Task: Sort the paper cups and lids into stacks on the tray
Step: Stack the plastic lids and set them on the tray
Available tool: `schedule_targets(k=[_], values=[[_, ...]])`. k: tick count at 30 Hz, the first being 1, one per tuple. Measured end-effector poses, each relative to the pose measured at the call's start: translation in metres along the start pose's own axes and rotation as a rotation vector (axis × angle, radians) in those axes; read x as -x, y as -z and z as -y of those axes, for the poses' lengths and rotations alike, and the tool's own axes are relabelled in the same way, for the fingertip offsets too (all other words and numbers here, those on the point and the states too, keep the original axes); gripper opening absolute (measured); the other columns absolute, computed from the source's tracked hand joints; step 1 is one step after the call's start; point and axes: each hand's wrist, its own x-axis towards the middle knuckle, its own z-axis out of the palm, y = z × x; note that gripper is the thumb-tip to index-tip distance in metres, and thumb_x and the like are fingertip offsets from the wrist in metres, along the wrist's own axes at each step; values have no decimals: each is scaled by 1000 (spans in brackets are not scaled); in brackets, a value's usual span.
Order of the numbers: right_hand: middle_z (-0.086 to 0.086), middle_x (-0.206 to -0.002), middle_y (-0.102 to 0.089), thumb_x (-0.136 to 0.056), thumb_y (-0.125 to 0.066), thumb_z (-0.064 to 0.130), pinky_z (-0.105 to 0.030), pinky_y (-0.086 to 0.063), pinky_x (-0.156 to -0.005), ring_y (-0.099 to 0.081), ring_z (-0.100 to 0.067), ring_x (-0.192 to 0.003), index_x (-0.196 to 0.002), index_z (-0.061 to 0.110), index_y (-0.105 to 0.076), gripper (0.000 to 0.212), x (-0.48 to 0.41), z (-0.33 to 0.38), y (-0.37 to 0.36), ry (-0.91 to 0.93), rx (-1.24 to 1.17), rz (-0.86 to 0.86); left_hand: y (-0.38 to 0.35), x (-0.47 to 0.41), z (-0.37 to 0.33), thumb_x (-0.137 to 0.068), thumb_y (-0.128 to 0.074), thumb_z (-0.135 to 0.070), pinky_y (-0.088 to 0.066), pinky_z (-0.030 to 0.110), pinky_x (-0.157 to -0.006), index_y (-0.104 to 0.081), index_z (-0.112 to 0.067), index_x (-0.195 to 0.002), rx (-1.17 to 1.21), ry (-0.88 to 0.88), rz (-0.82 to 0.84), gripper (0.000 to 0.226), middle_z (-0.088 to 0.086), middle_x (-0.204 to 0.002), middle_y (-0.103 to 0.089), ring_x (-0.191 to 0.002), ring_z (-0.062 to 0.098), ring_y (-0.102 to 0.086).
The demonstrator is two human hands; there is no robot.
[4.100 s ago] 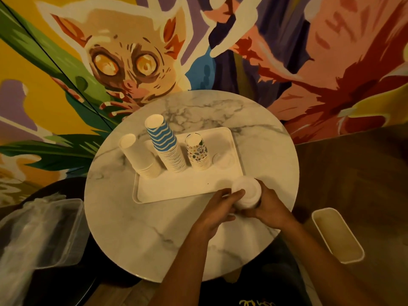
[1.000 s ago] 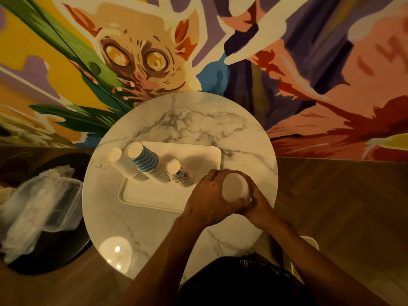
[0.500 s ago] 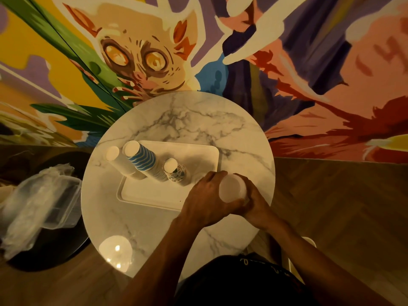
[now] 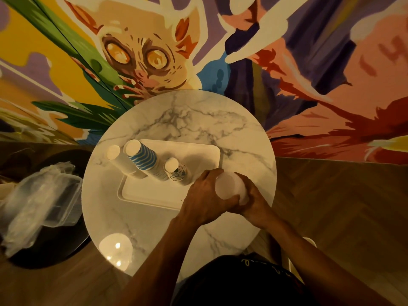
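Observation:
A white tray lies on the round marble table. On it stand three upside-down cup stacks: plain white, blue-striped and a short patterned stack. Over the tray's right front corner, both hands wrap a stack of white lids. My left hand grips its left side, and my right hand holds it from the right and below. The base of the lid stack is hidden by my fingers.
A clear plastic container with crumpled plastic sits on a dark stool to the left. A lamp glare shines on the table's near left. A painted wall rises behind the table, and a white bin edge peeks out beside my right forearm.
The camera view has risen and shifted since four seconds ago. In the last second the hands and the lid stack have stayed almost still by the tray's right front corner.

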Motion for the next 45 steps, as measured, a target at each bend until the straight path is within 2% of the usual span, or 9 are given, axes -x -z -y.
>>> schedule_targets(k=[3,8,13,16,20,27,36,40,45], values=[[30,-129,-48,-73,-89,25,-3,-40,-88,-52,11,-116,-127,50,-39,77,-2,0,1,16,26,2,0,-2,3,-72,-81,-58,-50,35,-94,-46,-26,-141,14,10,11,84,-3,-136,-55,-117,19,-56],[13,-143,-52,-71,-91,34,-29,-46,-105,-51,-6,-129,-136,52,-36,87,-3,-2,4,39,25,15,-2,-4,5,-73,-80,-58,-49,32,-94,-46,-26,-142,2,5,10,84,-3,-138,-56,-118,19,-56],[17,-138,-52,-68,-92,40,-16,-48,-93,-53,-6,-124,-140,45,-40,89,-5,3,4,36,11,-16,2,-5,7,-64,-71,-67,-56,38,-90,-51,-27,-138,127,65,-77,87,-5,-132,-60,-111,17,-60],[14,-140,-51,-68,-93,39,-32,-49,-101,-50,-10,-127,-141,43,-39,90,-3,7,8,43,-6,-16,8,-7,14,-71,-78,-57,-56,34,-89,-56,-24,-135,254,151,-184,76,-9,-124,-62,-106,14,-62],[13,-140,-49,-68,-93,32,-28,-40,-105,-46,-7,-128,-139,40,-38,90,-3,10,13,41,-25,-46,5,-10,36,-78,-81,-48,-53,31,-89,-58,-24,-131,309,316,-250,62,-8,-118,-65,-105,14,-63],[14,-139,-52,-57,-96,49,-37,-47,-110,-49,-6,-129,-140,39,-43,98,3,0,23,7,-76,-62,-42,-14,78,-75,-78,-56,-47,42,-100,-48,-17,-139,15,454,-78,81,7,-136,-58,-122,30,-57],[15,-138,-53,-51,-92,63,-43,-50,-108,-51,-8,-130,-143,37,-43,107,18,-9,31,-30,-84,-50,-72,-44,95,-80,-77,-49,-46,48,-105,-32,-12,-144,-177,353,-23,87,12,-151,-40,-140,34,-40],[16,-138,-54,-49,-91,69,-45,-52,-106,-52,-9,-130,-140,41,-46,105,22,-11,31,-34,-66,-69,-76,-55,101,-82,-76,-46,-49,46,-101,-31,-11,-143,-209,336,20,85,11,-147,-39,-137,33,-41],[17,-137,-55,-50,-92,67,-45,-53,-105,-53,-7,-129,-138,42,-47,102,26,-11,30,-27,-56,-60,-79,-67,104,-87,-73,-47,-44,45,-108,-20,-7,-151,-242,345,98,92,14,-153,-34,-142,33,-37]])
